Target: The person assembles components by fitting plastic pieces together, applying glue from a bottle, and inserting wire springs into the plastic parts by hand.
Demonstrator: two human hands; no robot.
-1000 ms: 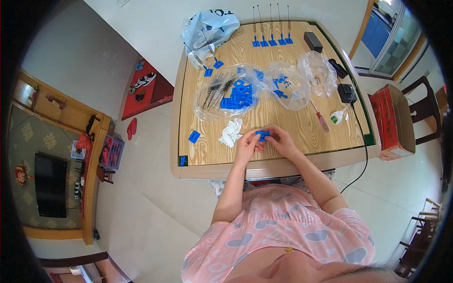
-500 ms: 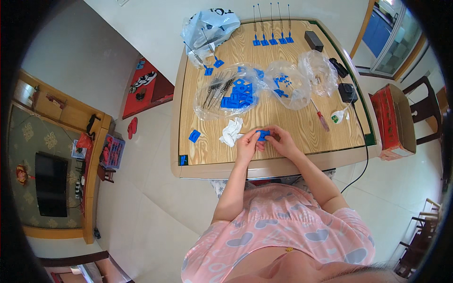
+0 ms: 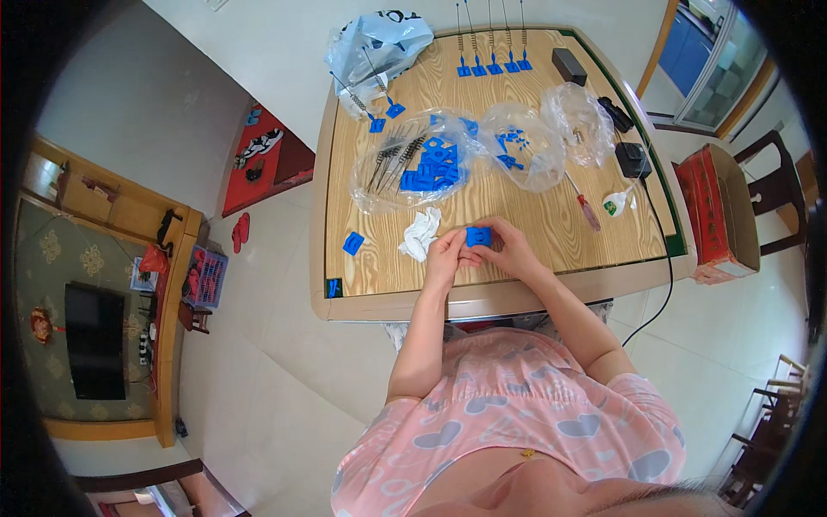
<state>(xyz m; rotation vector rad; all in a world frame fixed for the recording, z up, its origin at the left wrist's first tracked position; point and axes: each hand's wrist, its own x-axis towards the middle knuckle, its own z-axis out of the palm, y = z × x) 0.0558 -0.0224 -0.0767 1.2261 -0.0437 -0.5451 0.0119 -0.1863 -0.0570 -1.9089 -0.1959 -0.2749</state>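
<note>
Near the front of the table I hold a small squarish blue plastic piece (image 3: 478,236). My right hand (image 3: 512,250) grips it from the right between thumb and fingers. Closed at its lower left edge is my left hand (image 3: 443,257), fingertips against it; their exact grip is partly hidden. A crumpled white cloth (image 3: 420,234) lies just beyond my left hand. Farther left rests a similar loose blue piece (image 3: 352,243). Beyond the cloth, an opened clear bag (image 3: 362,196) holds blue pieces (image 3: 431,168) and dark metal spring rods (image 3: 394,162).
Another clear bag (image 3: 538,177) holds small blue parts, with a further clear bag (image 3: 573,112) behind. A screwdriver (image 3: 588,211), a black adapter (image 3: 633,160) and a dark block (image 3: 568,66) are at right. Several spring rods on blue bases (image 3: 494,67) stand at the back, near a pale blue bag (image 3: 379,47).
The blue piece has been turned so that a broader face shows. My left fingers have shifted toward its lower left edge. The whole view has moved slightly.
</note>
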